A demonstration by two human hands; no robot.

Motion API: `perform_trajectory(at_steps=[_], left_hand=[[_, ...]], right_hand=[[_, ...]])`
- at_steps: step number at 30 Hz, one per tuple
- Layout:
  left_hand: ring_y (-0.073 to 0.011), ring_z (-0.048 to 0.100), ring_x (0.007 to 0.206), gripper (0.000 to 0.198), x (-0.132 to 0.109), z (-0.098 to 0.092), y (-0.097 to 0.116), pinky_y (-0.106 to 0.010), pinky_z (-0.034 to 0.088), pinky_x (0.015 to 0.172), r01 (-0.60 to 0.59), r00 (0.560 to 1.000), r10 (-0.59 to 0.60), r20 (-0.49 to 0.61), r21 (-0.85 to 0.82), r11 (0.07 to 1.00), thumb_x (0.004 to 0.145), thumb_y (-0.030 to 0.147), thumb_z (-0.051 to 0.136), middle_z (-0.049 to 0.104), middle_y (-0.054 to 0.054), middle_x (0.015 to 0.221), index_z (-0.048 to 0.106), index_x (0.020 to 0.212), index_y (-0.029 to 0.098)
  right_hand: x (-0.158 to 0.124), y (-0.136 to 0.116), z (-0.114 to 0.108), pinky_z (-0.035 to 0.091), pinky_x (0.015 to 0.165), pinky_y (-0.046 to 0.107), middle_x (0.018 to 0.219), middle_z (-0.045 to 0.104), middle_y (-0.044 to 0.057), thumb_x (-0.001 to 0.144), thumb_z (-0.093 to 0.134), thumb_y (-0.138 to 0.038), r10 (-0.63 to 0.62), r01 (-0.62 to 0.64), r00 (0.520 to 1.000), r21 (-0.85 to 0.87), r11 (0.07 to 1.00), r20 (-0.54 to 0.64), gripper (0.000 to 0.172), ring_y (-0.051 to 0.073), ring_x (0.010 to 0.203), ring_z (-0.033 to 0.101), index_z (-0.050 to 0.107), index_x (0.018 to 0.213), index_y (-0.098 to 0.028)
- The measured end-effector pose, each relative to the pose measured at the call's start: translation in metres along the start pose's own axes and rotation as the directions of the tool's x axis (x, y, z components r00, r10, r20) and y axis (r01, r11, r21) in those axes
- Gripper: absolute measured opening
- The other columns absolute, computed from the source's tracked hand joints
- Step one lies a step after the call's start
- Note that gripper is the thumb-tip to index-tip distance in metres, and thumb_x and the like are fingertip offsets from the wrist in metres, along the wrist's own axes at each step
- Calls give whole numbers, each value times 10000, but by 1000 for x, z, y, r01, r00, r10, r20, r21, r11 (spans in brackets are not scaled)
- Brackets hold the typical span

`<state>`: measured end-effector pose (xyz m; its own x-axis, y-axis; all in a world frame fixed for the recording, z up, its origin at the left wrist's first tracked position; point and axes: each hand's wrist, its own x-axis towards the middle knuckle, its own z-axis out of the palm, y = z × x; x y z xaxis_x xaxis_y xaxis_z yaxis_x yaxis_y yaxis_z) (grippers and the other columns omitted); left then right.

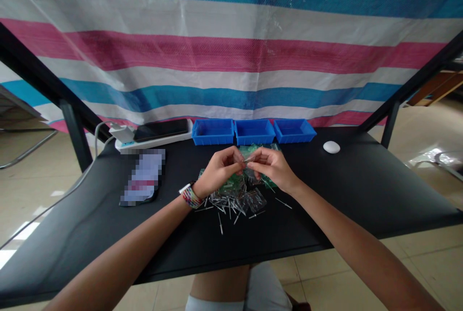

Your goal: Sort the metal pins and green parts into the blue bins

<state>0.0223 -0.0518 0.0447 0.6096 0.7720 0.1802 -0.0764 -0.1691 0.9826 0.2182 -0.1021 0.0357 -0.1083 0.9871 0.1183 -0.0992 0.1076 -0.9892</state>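
My left hand (226, 169) and my right hand (272, 166) meet over a pile at the middle of the table, fingertips pinched together. Between them is something small, thin and pale that I cannot make out. Beneath and in front of the hands lie many loose silver blind rivets (231, 205), heaped together. Small clear plastic bags (256, 199) and green-tinted bags (268, 182) are mixed in with them, partly hidden by my hands. A few single rivets, such as one rivet (220, 224) at the front, lie apart from the heap.
Three blue bins, a left bin (213, 141), a middle bin (255, 140) and a right bin (295, 137), line the back edge. A white power strip (155, 144) carries a dark phone (161, 130). Another phone (144, 176) lies left; a white mouse (332, 147) sits right.
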Motion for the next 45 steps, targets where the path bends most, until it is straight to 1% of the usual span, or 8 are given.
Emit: perform_trajectory(at_steps=[7,13,18,24,36,39,42,45], left_hand=[[-142,609,671,283,-3,1,4,-256,494,647,20,1000,-20,9,33,999,875,399,769,619,12,715,605,818,176],[-138,595,658,251,-1,-1,1,-255,462,651,11,1000,-10,-21,59,998,908,357,710,633,9,679,581,788,178],[-141,582,649,267,-1,-2,3,-260,471,642,11,1000,-10,-12,67,998,934,389,689,641,6,678,590,799,181],[-136,558,615,297,-2,-4,3,-256,445,604,-4,999,10,-53,112,994,960,418,663,631,8,662,602,786,185],[-137,549,631,376,-2,-9,-3,-260,412,607,-72,991,103,-82,311,947,1036,421,530,616,2,685,623,762,182],[-131,511,597,441,-3,-12,-6,-266,372,587,-54,984,115,-140,377,924,1046,458,515,577,8,632,643,732,176],[-129,479,546,561,-4,-12,-7,-278,346,562,-11,985,74,-158,366,931,1053,517,481,532,2,550,655,649,170],[-141,513,553,621,-4,-8,-3,-284,380,575,11,990,29,-139,275,961,1058,557,441,602,-33,559,712,667,159]], right_hand=[[1,1,-1,503,515,259,696,674,-13,740,939,-401,22,-22,1000,-25,999,-22,325,117,526,594,714,826,-183],[-1,-1,0,544,522,278,811,726,2,799,884,-411,-2,3,1000,18,1000,-22,315,127,550,630,720,968,-202],[-1,-2,0,517,476,261,711,681,-21,830,857,-446,-62,61,997,-21,998,-49,303,114,494,598,695,901,-200],[-2,-5,2,503,473,255,744,731,19,802,883,-448,-107,101,988,-59,993,-116,309,107,488,605,739,868,-182],[-3,-5,3,515,465,263,596,700,-5,768,907,-451,-187,170,964,-99,980,-188,296,132,456,621,754,804,-199],[-4,-5,3,527,475,268,606,704,-3,804,884,-453,-224,201,954,-128,971,-198,286,139,469,636,743,809,-204],[-7,-5,4,531,483,266,637,706,-3,875,836,-397,-289,251,940,-205,946,-182,219,142,487,651,740,851,-202],[-12,-5,3,566,551,281,695,706,2,967,740,-278,-466,381,877,-423,822,-117,86,147,552,677,751,924,-205]])
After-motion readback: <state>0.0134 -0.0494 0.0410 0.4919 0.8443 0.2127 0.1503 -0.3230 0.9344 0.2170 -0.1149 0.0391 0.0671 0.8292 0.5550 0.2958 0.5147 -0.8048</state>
